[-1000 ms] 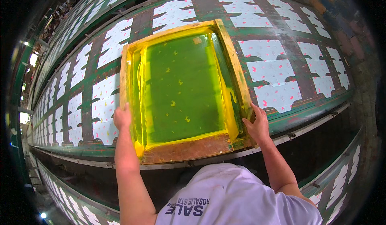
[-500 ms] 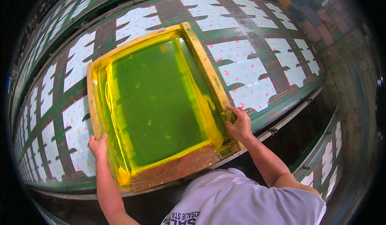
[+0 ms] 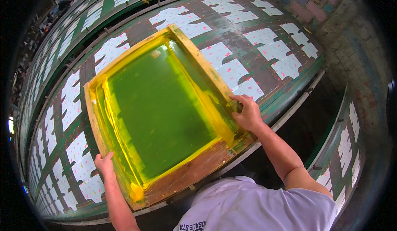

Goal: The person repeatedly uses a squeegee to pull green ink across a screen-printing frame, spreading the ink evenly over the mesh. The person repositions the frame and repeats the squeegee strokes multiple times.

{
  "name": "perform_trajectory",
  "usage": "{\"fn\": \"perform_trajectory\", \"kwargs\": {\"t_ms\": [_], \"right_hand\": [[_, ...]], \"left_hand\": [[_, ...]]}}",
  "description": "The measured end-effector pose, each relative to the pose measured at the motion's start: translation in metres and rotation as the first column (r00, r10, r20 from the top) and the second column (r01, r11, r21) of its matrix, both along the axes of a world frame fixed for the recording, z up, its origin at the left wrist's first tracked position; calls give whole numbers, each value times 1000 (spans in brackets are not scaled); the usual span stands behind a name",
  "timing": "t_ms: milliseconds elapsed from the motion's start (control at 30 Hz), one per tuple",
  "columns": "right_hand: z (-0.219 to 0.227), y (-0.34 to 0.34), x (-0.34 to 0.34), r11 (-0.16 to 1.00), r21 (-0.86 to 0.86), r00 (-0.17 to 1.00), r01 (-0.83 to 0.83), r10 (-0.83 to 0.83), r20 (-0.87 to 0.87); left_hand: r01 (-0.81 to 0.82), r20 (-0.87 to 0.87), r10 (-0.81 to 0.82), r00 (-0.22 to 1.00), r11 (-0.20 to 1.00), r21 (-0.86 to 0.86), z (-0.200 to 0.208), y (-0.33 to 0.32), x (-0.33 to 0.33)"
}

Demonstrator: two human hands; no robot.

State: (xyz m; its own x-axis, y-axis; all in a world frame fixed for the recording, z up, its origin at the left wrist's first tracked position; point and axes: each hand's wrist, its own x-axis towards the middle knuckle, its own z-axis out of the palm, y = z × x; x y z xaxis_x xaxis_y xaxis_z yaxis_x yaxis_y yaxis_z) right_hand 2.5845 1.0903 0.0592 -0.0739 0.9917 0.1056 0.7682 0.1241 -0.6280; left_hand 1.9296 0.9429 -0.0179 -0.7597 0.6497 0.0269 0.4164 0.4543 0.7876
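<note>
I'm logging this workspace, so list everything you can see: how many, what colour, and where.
Wooden frame: one, yellow-stained, centre
Panel: one, green, inside the frame
Paint: uncounted, yellow, around the panel's edges
Board: one, brown, frame's near end
Sheets: many, white with pink marks, on the tables
Tables: at least three, green and brown, middle, upper left, lower right
Wall: one, multicoloured, upper right
Far-left clutter: too small to tell
Shirt: one, white, bottom
Left hand: one, bare, frame's left side
Right hand: one, bare, frame's right side

Rough wood frame, glossy screen, rail prob. metal.
</note>
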Motion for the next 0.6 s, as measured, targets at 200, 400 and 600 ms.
{"fn": "perform_trajectory", "kwargs": {"t_ms": [200, 400, 600], "right_hand": [[-38, 61, 120, 997, 29, 996, 68, -66, -64], [-65, 105, 229, 991, 76, 983, 112, -99, -155], [-75, 126, 301, 993, -37, 979, 111, -116, -167]], "left_hand": [[-15, -36, 16, 999, 1000, 22, 0, 64, 141], [-14, -62, 17, 998, 999, 41, -7, 104, 270], [-41, -11, 42, 999, 997, 66, -10, 125, 347]]}}
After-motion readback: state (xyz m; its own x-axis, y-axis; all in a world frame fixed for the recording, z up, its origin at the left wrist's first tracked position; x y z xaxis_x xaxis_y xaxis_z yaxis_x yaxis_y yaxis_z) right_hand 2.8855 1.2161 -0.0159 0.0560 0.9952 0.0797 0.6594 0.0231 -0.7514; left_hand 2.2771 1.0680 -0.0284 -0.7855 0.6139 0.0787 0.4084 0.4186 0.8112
